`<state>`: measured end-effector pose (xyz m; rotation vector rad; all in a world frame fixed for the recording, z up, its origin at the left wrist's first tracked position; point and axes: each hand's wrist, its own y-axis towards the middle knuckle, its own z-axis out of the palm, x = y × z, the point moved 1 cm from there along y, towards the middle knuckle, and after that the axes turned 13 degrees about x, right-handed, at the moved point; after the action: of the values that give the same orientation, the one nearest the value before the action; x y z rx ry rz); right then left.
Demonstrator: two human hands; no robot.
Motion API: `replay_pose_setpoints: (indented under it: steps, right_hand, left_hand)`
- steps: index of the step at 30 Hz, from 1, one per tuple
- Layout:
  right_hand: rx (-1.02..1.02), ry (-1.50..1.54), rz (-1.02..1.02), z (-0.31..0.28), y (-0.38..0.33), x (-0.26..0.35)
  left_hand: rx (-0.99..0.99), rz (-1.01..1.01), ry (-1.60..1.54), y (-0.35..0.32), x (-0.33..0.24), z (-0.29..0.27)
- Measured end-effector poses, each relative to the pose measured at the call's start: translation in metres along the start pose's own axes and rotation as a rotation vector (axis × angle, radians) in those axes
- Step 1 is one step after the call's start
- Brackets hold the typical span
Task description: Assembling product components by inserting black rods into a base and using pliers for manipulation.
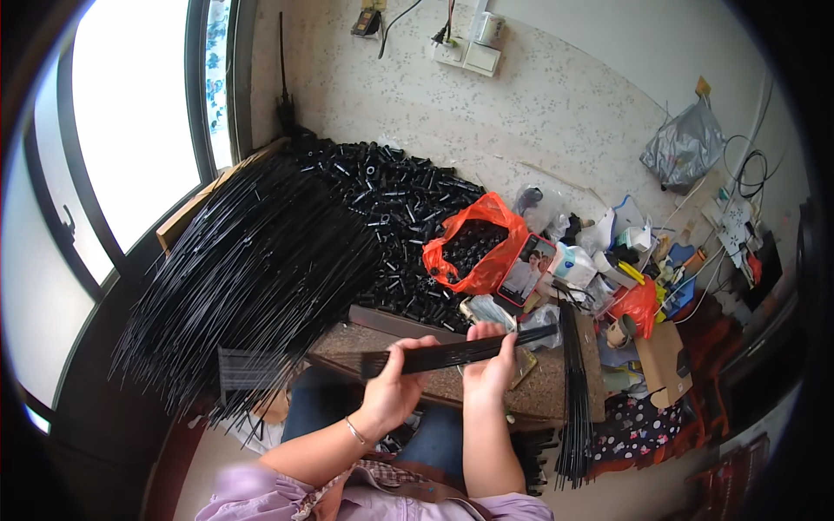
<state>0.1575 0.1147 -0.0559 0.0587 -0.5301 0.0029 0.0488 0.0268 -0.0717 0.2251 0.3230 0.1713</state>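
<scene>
A bundle of thin black rods [447,354] lies across both my hands, almost level and rising slightly to the right. Its left part is held in my left hand [395,386], thumb on top. My right hand [488,369] supports it further right, with the thumb pressed over the rods and the fingers behind them. The left end of the bundle is smeared by motion. Just beyond my hands is the brown speckled table [543,395]. To the left, a big heap of similar long black rods [252,269] fans out over the table edge.
Small black tubular parts [391,200] are piled behind. A red plastic bag [495,213] holds more small black pieces, beside a phone [526,273]. Another rod bunch [573,391] hangs over the right edge. Clutter and a cardboard box [665,360] stand right; a window [130,113] is left.
</scene>
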Motion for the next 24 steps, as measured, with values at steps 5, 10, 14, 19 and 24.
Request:
replay_pose_setpoints:
  steps: [5,10,14,19,24]
  right_hand:
    - [0.311,-0.206,-0.231,0.053,-0.007,0.04]
    - [0.752,-0.49,-0.058,0.016,-0.037,0.011]
    - [0.797,-0.629,0.288,-0.039,-0.052,-0.048]
    - [0.809,-0.431,0.403,-0.051,-0.05,-0.066]
    - [0.548,-0.522,0.385,-0.088,-0.042,-0.077]
  left_hand:
    - [0.423,-0.637,0.368,-0.028,-0.016,0.02]
    - [0.813,0.527,1.561,0.024,-0.074,0.074]
    - [0.518,0.02,1.347,0.062,-0.072,0.054]
    - [0.453,-0.357,1.228,0.049,-0.07,0.01]
    - [1.26,-0.705,0.752,0.084,-0.091,0.027]
